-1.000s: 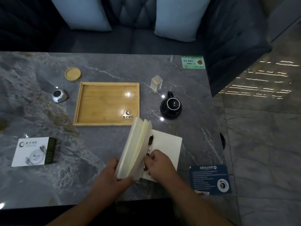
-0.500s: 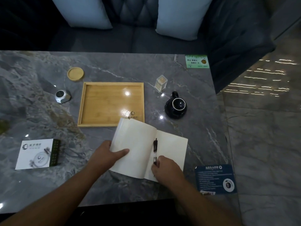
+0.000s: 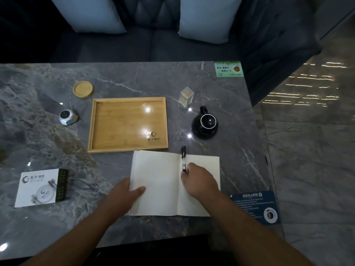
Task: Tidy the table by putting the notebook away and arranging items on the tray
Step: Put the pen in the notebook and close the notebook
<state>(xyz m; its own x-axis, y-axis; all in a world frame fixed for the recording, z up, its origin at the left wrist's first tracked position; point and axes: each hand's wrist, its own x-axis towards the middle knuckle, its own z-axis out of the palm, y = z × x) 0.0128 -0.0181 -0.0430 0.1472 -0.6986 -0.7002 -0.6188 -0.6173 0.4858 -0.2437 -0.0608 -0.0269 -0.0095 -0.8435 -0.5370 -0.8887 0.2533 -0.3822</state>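
A cream notebook (image 3: pixel 159 177) lies open and flat on the marble table (image 3: pixel 123 77), just in front of the bamboo tray (image 3: pixel 123 123). A black pen (image 3: pixel 183 156) lies along the notebook's spine, its tip past the top edge. My right hand (image 3: pixel 199 179) pinches the pen's lower end. My left hand (image 3: pixel 124 194) grips the notebook's left edge, thumb on the left page. The tray holds nothing. Around it stand a round wooden coaster (image 3: pixel 83 89), a silver hexagonal object (image 3: pixel 68 116), a clear toothpick holder (image 3: pixel 186 96) and a black teapot (image 3: pixel 205 122).
A white and green card box (image 3: pixel 41 187) lies at the front left. A blue card (image 3: pixel 255 206) sits at the table's front right corner, a green card (image 3: pixel 228 69) at the far right corner. A dark sofa with pale cushions (image 3: pixel 207 18) stands behind the table.
The half-raised left pages have been laid down, so the notebook now lies fully open. My left hand moved to the left edge. My right hand stays on the pen.
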